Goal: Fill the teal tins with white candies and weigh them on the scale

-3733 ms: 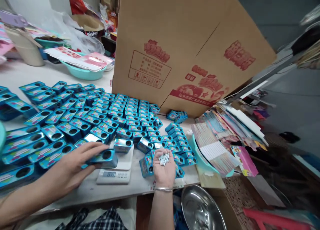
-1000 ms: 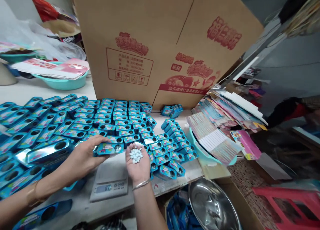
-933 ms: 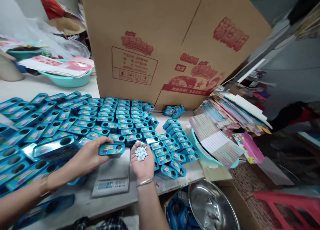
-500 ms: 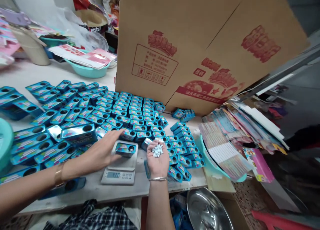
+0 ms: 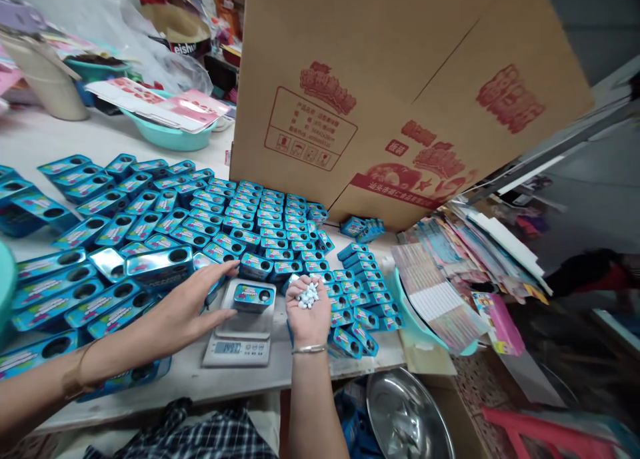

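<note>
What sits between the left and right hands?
A blue container on the white scale sits between the left hand and the right hand, seen in the head view.

carton (image 5: 370, 46): 板装, 汕头市… | brown container (image 5: 183, 32): eishu | scale (image 5: 237, 352): 149…, end unclear

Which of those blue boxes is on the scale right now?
The blue box between the open left hand and the upturned right hand with pale pellets. It alone rests on the scale; all the others sit off it.
</note>
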The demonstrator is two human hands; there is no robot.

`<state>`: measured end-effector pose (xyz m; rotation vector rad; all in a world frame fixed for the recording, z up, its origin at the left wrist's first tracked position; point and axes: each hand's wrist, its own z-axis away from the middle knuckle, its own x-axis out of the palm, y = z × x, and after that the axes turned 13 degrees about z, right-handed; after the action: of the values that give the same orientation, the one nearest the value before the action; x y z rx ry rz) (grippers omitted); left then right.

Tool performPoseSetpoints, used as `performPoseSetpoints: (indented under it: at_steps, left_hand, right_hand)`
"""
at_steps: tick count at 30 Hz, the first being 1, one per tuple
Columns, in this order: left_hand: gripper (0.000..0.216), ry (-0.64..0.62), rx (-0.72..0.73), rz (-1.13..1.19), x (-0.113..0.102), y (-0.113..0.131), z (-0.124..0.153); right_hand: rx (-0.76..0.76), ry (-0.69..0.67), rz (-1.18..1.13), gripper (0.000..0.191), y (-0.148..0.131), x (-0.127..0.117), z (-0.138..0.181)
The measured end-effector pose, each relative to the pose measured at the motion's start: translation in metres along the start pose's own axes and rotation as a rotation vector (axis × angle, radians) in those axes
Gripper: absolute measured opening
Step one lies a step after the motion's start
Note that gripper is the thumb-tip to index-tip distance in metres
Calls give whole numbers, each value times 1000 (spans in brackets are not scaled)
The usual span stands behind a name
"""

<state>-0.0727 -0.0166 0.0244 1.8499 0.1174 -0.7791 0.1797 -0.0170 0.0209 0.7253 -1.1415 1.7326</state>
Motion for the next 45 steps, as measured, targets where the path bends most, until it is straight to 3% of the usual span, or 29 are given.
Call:
performPoseSetpoints:
  at_steps: [7, 14, 21, 26, 34, 39, 42, 45]
  left_hand:
    - [63, -42, 53, -14, 6, 1, -3]
    - [61, -84, 61, -39, 14, -1, -19]
    - [60, -197, 50, -33, 44, -2, -48]
    - [51, -224, 1, -2, 54, -5, -54]
    - [45, -255, -27, -20, 53, -6, -53]
    - [43, -215, 9, -17, 53, -5, -52]
    - [52, -200, 49, -8, 48, -5, -50]
    - [62, -192, 32, -13, 36, -3, -47]
  right_hand:
    - [-40, 20, 44, 19, 1, 6, 0]
    - [-51, 172, 22, 23, 11, 22, -2]
    - [-103, 125, 89, 24, 27, 31, -10]
    - [-128, 122, 100, 24, 30, 30, -10]
    - [-158, 109, 139, 23, 34, 29, -10]
    - [-55, 45, 26, 21, 29, 24, -11]
    - [36, 8, -21, 20, 20, 22, -10]
    - [35, 5, -52, 20, 8, 22, -5]
